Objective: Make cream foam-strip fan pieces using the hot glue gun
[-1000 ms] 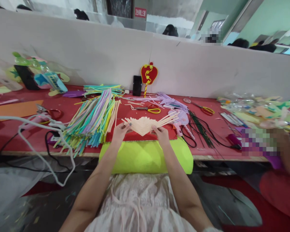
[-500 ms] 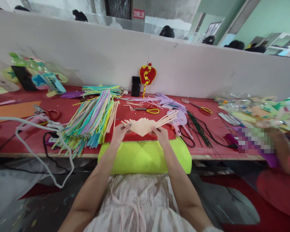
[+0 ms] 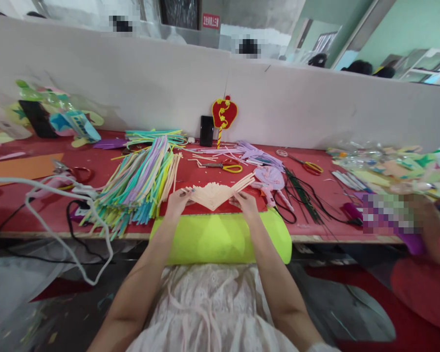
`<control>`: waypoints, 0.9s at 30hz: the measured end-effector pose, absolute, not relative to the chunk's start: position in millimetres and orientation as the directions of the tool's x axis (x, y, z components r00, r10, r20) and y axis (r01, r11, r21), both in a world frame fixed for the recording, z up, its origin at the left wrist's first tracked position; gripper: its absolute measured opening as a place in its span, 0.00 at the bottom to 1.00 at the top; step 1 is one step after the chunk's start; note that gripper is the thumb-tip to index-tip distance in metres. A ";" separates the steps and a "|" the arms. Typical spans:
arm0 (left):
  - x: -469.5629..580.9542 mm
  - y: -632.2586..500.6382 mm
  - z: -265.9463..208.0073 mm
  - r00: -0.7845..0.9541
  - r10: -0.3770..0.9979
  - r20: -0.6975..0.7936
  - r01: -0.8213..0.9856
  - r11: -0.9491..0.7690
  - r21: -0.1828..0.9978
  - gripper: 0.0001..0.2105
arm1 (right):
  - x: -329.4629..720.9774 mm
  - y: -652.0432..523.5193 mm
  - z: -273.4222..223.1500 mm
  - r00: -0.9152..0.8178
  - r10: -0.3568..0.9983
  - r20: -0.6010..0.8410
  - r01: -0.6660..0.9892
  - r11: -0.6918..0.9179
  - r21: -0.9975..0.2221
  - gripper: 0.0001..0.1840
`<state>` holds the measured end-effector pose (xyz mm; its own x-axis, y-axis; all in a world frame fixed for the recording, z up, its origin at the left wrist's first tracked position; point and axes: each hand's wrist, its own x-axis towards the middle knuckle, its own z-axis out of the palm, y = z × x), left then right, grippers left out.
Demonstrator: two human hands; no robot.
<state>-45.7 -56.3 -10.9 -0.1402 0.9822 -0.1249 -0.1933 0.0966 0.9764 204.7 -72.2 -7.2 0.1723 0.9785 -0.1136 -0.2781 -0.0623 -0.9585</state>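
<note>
Between both hands is a bundle of pale peach pipe cleaners (image 3: 213, 196), bent into nested V shapes with the point toward me. My left hand (image 3: 179, 199) pinches the left side of the bundle. On the other side, my right hand (image 3: 244, 200) grips it with thumb and fingers, and loose ends stick out up and to the right. Beneath the bundle lies a red sheet (image 3: 196, 210), with a yellow-green cushion-like roll (image 3: 223, 239) along the table edge. A large heap of coloured pipe cleaners (image 3: 139, 181) lies left of my left hand.
Scissors with yellow handles (image 3: 231, 168) lie beyond the bundle. Farther back stand a red ornament (image 3: 224, 113) and a black phone (image 3: 206, 131). Lilac pipe cleaners (image 3: 254, 152) and dark stems (image 3: 303, 195) are at right. A co-worker's hand (image 3: 418, 210) is at far right. A white cable (image 3: 58, 234) loops at left.
The bundle and both hands have come slightly down toward me. Its loose right-hand ends now reach less far to the right. The co-worker's hand has shifted slightly.
</note>
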 end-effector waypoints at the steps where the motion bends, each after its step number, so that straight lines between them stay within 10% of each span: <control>1: -45.6 -55.9 -11.5 -0.133 0.981 -0.140 -0.189 0.113 0.975 0.11 | 206.0 -71.9 -8.1 0.170 0.976 -0.139 -0.272 -0.089 -0.958 0.17; 10: -47.7 -53.2 -18.9 -0.154 0.983 -0.097 -0.192 0.066 0.979 0.13 | 208.0 -66.2 -4.9 0.154 0.955 -0.252 -0.279 -0.203 -0.939 0.12; 14: -53.0 -62.9 -10.8 -0.237 0.959 0.157 0.192 -0.113 0.975 0.20 | 208.0 -65.2 -5.0 0.145 0.958 -0.247 -0.271 -0.202 -0.941 0.11; 19: -35.3 -92.0 3.0 -0.075 0.865 0.495 0.747 -0.280 0.603 0.22 | 207.6 -64.7 -7.0 0.152 0.959 -0.238 -0.256 -0.194 -0.947 0.12; 27: -3.0 -112.9 -19.4 0.504 0.818 0.279 0.793 -0.566 0.225 0.26 | 207.3 -61.8 -8.6 0.164 0.957 -0.238 -0.239 -0.196 -0.951 0.12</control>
